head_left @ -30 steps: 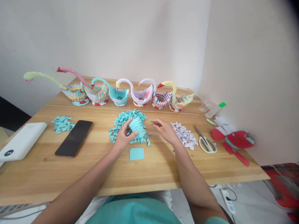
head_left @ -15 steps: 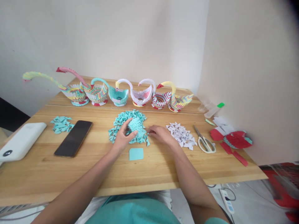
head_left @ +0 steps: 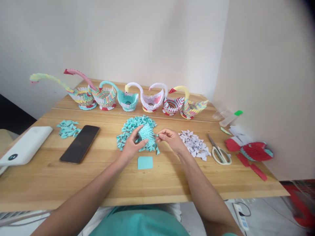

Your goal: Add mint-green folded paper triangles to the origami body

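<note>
Thumb and fingers of my left hand [head_left: 134,143] are closed around a turquoise folded-paper model [head_left: 147,132], a rounded body of interlocked pieces. It is held over a pile of loose turquoise paper pieces [head_left: 130,124]. Just to its right, my right hand [head_left: 169,138] pinches a small turquoise paper piece [head_left: 157,135] between thumb and forefinger, close to the model's right edge. A flat turquoise paper card [head_left: 145,162] lies on the table in front of the hands. White folded paper pieces [head_left: 195,145] are heaped to the right of my right hand.
Several finished paper swans [head_left: 128,101] line the table's back. On the left are a white power bank [head_left: 27,144], a black phone [head_left: 80,144] and a small turquoise heap [head_left: 67,128]. Scissors [head_left: 220,152] and a red paper model [head_left: 257,151] lie on the right.
My right hand has lifted slightly, and the small turquoise piece now shows in its fingertips. My left hand keeps hold of the model. The whole view has shifted a little.
</note>
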### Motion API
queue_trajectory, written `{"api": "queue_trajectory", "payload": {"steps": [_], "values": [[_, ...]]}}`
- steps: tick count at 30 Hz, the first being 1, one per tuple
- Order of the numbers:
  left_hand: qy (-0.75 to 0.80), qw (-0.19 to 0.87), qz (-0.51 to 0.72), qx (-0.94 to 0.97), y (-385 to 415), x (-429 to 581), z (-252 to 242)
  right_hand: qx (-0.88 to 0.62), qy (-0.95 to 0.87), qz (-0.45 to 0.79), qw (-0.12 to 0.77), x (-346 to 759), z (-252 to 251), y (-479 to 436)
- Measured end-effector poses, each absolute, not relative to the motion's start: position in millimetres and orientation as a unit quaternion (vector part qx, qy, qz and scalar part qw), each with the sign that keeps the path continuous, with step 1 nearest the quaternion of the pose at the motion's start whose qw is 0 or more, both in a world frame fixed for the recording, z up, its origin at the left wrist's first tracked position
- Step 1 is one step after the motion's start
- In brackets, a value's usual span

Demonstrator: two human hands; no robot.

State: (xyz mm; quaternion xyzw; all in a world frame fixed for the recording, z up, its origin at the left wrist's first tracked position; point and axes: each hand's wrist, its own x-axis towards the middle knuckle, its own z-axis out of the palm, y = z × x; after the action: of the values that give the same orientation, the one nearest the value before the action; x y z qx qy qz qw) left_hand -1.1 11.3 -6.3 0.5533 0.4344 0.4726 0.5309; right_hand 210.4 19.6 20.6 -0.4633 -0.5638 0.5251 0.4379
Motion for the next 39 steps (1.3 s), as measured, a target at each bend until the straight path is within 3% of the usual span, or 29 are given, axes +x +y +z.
{"api": "queue_trajectory", "payload": {"steps": [14,39], "values": [[0.419,0.535,0.466,0.567,10.3,-1.8,-8.3,-0.422,-0.540,0.577,0.445,203.6,14.1,19.4],[0.420,0.541,0.456,0.568,11.6,-2.4,-9.2,-0.442,-0.573,0.541,0.428,205.2,17.9,19.5]]}}
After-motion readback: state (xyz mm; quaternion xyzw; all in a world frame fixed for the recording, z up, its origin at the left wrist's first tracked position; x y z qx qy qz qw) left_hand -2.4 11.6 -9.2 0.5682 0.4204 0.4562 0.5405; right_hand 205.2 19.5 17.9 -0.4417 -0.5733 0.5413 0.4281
